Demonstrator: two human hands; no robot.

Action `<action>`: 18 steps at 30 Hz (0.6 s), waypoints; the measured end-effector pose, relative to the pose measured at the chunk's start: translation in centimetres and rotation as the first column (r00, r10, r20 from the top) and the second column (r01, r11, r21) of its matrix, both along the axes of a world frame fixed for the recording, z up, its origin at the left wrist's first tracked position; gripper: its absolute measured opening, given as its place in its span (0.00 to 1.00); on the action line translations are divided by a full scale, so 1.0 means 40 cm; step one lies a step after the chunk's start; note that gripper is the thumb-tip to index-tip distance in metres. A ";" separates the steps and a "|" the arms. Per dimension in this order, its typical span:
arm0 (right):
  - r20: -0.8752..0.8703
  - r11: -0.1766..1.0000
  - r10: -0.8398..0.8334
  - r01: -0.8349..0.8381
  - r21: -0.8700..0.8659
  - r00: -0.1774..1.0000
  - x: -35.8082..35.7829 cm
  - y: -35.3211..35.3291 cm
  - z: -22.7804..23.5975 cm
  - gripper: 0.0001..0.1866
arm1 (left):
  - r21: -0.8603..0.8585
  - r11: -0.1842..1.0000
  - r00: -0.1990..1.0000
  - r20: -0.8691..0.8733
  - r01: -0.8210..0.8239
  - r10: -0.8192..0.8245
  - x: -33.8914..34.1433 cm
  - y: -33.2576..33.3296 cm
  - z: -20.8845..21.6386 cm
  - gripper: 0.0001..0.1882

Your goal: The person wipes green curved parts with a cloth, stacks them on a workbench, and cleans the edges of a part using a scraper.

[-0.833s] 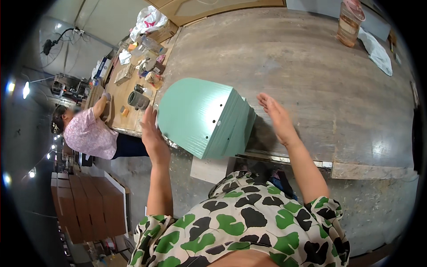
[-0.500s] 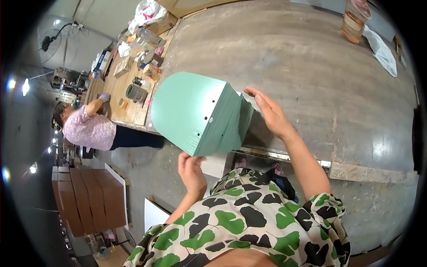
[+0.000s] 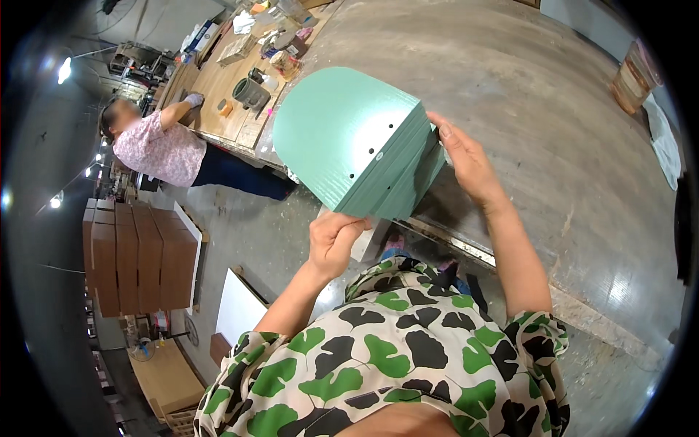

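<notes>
A tall stack of mint-green panels (image 3: 342,131), each rounded at one end and straight at the other, stands at the near left part of the table. Small dark holes run along the straight edge of the top panel. The layers lie unevenly, some jutting past others. My left hand (image 3: 335,239) is closed at the stack's near corner, its fingers curled against the edge, the tips partly hidden. On the right side, my right hand (image 3: 470,164) touches the stack with its fingers stretched out and the thumb up.
The wide worn table (image 3: 524,146) reaches away to the right. A clear container of amber liquid (image 3: 632,86) and a white cloth (image 3: 661,142) are at its far right. Left, a person (image 3: 164,146) stands by a wooden bench holding a grey mug (image 3: 251,93) and jars. Brown stacked boxes (image 3: 138,251) stand behind.
My left hand has come up to the stack's near corner and curled tighter. My right hand has closed the gap and now touches the stack's side. The view has turned and shifted.
</notes>
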State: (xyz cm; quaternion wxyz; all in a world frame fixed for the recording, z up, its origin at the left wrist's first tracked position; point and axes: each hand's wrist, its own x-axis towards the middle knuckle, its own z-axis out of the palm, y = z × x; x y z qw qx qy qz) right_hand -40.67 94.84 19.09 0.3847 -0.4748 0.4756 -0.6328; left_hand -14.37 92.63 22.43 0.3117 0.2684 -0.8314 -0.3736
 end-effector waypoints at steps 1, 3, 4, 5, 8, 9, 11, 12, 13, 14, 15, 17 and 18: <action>-0.004 1.000 0.001 -0.001 0.001 1.000 -0.001 0.001 0.002 0.26 | -0.023 1.000 1.000 0.008 0.001 0.000 -0.001 -0.001 0.003 0.09; -0.007 1.000 -0.005 0.005 -0.011 1.000 0.001 0.000 0.002 0.25 | -0.133 0.991 0.999 0.049 0.006 0.001 -0.001 -0.003 0.006 0.08; -0.007 1.000 -0.008 0.008 -0.017 1.000 0.003 0.000 0.000 0.25 | -0.188 0.982 0.998 0.071 0.010 0.003 -0.002 -0.004 0.007 0.08; -0.006 1.000 -0.009 0.009 -0.017 1.000 0.003 0.001 -0.001 0.25 | -0.221 0.975 0.997 0.083 0.013 0.006 -0.005 -0.003 0.009 0.07; -0.003 1.000 -0.012 0.012 -0.018 1.000 0.003 0.001 -0.004 0.25 | -0.302 0.953 0.994 0.108 0.015 0.019 -0.023 0.003 0.023 0.04; -0.003 1.000 -0.013 0.013 -0.020 1.000 0.003 -0.001 -0.008 0.25 | -0.316 0.949 0.994 0.109 0.013 0.023 -0.032 0.007 0.026 0.04; -0.004 1.000 -0.007 0.007 -0.027 1.000 0.003 -0.004 -0.013 0.24 | -0.349 0.937 0.993 0.106 -0.013 0.053 -0.044 0.012 0.029 0.01; -0.006 1.000 -0.006 0.006 -0.029 1.000 0.002 -0.005 -0.017 0.24 | -0.388 0.922 0.993 0.104 -0.002 0.046 -0.048 0.012 0.028 0.01; -0.007 0.999 -0.004 0.004 -0.032 1.000 0.001 -0.006 -0.019 0.24 | -0.427 0.904 0.994 0.103 0.009 0.038 -0.052 0.011 0.028 0.02; -0.010 0.999 -0.013 0.012 -0.036 1.000 0.000 -0.007 -0.019 0.24 | -0.465 0.885 0.994 0.102 0.020 0.031 -0.057 0.009 0.026 0.03; -0.011 0.999 -0.017 0.016 -0.040 1.000 0.002 -0.008 -0.018 0.24 | -0.464 0.886 0.996 0.080 0.002 0.039 -0.060 0.011 0.024 0.04; -0.005 0.999 -0.014 0.013 -0.049 1.000 0.004 -0.010 -0.018 0.24 | -0.461 0.887 0.998 0.037 -0.033 0.056 -0.067 0.013 0.018 0.06; 0.000 0.999 -0.007 0.007 -0.053 1.000 0.003 -0.010 -0.018 0.24 | -0.494 0.868 0.997 0.039 -0.041 0.069 -0.071 0.013 0.017 0.06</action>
